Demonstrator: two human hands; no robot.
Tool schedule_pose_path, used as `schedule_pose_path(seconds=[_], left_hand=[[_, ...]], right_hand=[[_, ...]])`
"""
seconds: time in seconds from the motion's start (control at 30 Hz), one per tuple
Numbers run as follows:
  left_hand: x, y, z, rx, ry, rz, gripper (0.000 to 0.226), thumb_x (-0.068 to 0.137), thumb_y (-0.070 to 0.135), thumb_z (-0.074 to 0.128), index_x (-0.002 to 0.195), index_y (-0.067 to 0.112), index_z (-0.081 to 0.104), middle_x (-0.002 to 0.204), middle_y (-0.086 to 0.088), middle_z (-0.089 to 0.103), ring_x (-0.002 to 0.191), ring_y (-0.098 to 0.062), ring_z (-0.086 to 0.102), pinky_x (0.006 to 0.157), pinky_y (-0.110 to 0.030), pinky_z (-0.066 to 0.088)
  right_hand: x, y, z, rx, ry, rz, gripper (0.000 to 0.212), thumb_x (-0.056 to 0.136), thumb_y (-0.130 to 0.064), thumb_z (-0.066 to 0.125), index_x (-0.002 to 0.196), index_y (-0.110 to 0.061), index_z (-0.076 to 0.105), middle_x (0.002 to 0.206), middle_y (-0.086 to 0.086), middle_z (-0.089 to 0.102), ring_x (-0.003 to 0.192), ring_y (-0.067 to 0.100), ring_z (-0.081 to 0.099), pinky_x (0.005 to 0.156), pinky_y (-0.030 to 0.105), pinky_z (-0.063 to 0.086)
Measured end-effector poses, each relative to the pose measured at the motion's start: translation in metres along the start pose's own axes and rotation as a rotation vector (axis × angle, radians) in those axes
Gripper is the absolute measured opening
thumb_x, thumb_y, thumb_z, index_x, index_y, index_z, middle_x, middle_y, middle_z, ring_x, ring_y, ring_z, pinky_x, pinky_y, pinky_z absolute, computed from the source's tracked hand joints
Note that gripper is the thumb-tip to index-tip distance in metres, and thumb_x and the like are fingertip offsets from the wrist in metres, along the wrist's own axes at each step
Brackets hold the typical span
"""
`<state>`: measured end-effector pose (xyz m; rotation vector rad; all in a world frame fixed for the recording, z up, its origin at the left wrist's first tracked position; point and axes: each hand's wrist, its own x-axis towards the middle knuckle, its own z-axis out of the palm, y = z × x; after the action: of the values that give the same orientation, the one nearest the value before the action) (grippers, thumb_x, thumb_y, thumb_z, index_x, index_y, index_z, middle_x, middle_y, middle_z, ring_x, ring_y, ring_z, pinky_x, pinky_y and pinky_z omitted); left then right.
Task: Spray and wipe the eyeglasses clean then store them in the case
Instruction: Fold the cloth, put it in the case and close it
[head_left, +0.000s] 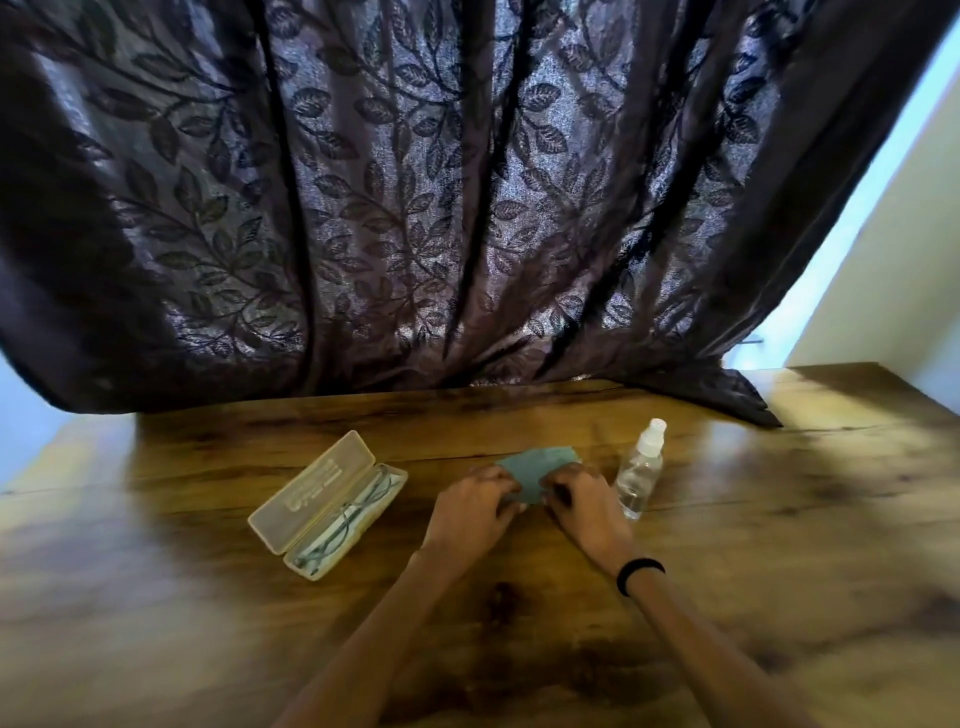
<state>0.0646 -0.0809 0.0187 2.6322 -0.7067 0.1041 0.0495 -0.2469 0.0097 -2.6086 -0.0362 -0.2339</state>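
Resting on a wood table, items as follows.
Cloth: grey-green, flat on table, centre, w/ both hands on its near edge.
L hand: fingers curled down onto cloth's near-left corner, pinching it, thumb side tucked under; frame blurred, so grip looks closed but not certain.
R hand: same pose on near-right corner, fingers bent onto cloth; black band at wrist.
Case: clear/beige, open, lid laid back to left, lying at a slant left of hands.
Glasses: thin dark frame, folded, lying inside case's tray.
Bottle: clear spray type, white nozzle, upright, just right of R hand, apart from cloth.
Curtain: dark, leaf pattern, hangs at far edge, hem on table.
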Motion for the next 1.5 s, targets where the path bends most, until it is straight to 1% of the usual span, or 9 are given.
schedule_pose_path(seconds=[0.27, 0.5, 0.63, 0.7, 0.8, 0.93, 1.13, 1.27, 1.5], left_hand=[[0.007, -0.002, 0.016, 0.064, 0.015, -0.029, 0.024, 0.093, 0.027, 0.045, 0.11, 0.018, 0.059, 0.119, 0.001, 0.058, 0.105, -0.017, 0.055, 0.083, -0.034, 0.049], [0.005, -0.015, 0.01, -0.121, 0.057, -0.093, 0.018, 0.093, 0.028, 0.043, 0.104, 0.016, 0.052, 0.102, -0.007, 0.064, 0.091, -0.022, 0.061, 0.07, -0.032, 0.046], [0.007, -0.021, 0.006, -0.195, 0.02, -0.149, 0.021, 0.095, 0.03, 0.043, 0.103, 0.013, 0.052, 0.097, -0.011, 0.066, 0.087, -0.026, 0.062, 0.072, -0.039, 0.049], [0.007, -0.026, 0.004, -0.221, 0.017, -0.168, 0.022, 0.095, 0.03, 0.043, 0.105, 0.013, 0.053, 0.1, -0.01, 0.066, 0.09, -0.026, 0.06, 0.076, -0.039, 0.049], [0.006, -0.034, 0.003, -0.253, 0.037, -0.191, 0.02, 0.094, 0.03, 0.045, 0.105, 0.017, 0.055, 0.098, -0.005, 0.066, 0.087, -0.018, 0.059, 0.072, -0.029, 0.047], [0.006, -0.04, -0.003, -0.265, 0.12, -0.2, 0.013, 0.093, 0.023, 0.05, 0.099, 0.016, 0.058, 0.085, -0.001, 0.066, 0.064, -0.006, 0.052, 0.055, -0.014, 0.035], [0.013, -0.047, -0.02, -0.413, 0.146, -0.303, 0.007, 0.093, 0.019, 0.05, 0.092, 0.016, 0.056, 0.063, 0.009, 0.058, 0.049, 0.004, 0.056, 0.044, -0.008, 0.043], [0.019, -0.054, -0.03, -0.601, 0.164, -0.36, 0.008, 0.091, 0.014, 0.054, 0.093, 0.01, 0.06, 0.064, 0.005, 0.062, 0.045, 0.004, 0.059, 0.044, -0.008, 0.045], [0.022, -0.05, -0.041, -0.46, 0.363, -0.228, 0.008, 0.091, 0.015, 0.053, 0.093, 0.013, 0.06, 0.076, 0.004, 0.064, 0.061, -0.006, 0.06, 0.051, -0.011, 0.046]], right_hand=[[-0.002, 0.002, 0.008, -0.108, 0.051, -0.114, 0.02, 0.088, -0.014, 0.052, 0.104, -0.016, 0.064, 0.111, 0.002, 0.063, 0.11, 0.021, 0.05, 0.093, 0.034, 0.045], [-0.003, -0.003, 0.015, 0.075, 0.077, -0.124, 0.01, 0.093, -0.015, 0.046, 0.098, -0.014, 0.055, 0.099, 0.007, 0.062, 0.098, 0.024, 0.051, 0.084, 0.039, 0.044], [-0.001, -0.006, 0.015, 0.144, 0.082, -0.098, 0.006, 0.09, -0.016, 0.053, 0.096, -0.016, 0.055, 0.094, 0.002, 0.062, 0.094, 0.024, 0.053, 0.08, 0.038, 0.043], [0.0, -0.004, 0.014, 0.127, 0.027, -0.089, 0.019, 0.085, -0.023, 0.062, 0.103, -0.016, 0.057, 0.101, 0.001, 0.062, 0.1, 0.021, 0.052, 0.085, 0.038, 0.044], [0.002, 0.003, 0.013, 0.047, -0.021, -0.074, 0.029, 0.084, -0.023, 0.063, 0.111, -0.014, 0.06, 0.116, 0.003, 0.061, 0.108, 0.021, 0.048, 0.094, 0.036, 0.041], [0.005, 0.006, 0.01, 0.038, 0.035, -0.01, 0.029, 0.083, -0.004, 0.056, 0.109, -0.016, 0.063, 0.115, 0.002, 0.06, 0.112, 0.019, 0.044, 0.097, 0.029, 0.037], [0.016, -0.007, -0.003, 0.308, 0.093, 0.048, 0.023, 0.082, 0.002, 0.059, 0.1, -0.01, 0.067, 0.092, -0.002, 0.063, 0.077, 0.004, 0.053, 0.065, 0.003, 0.04], [0.022, -0.014, -0.009, 0.611, 0.085, 0.13, 0.018, 0.084, 0.001, 0.059, 0.095, -0.013, 0.064, 0.078, -0.005, 0.061, 0.068, 0.006, 0.054, 0.053, 0.007, 0.044], [0.035, -0.022, -0.022, 0.636, 0.202, 0.135, 0.018, 0.085, 0.002, 0.058, 0.099, -0.005, 0.066, 0.091, 0.003, 0.064, 0.082, 0.014, 0.058, 0.066, 0.014, 0.048]])
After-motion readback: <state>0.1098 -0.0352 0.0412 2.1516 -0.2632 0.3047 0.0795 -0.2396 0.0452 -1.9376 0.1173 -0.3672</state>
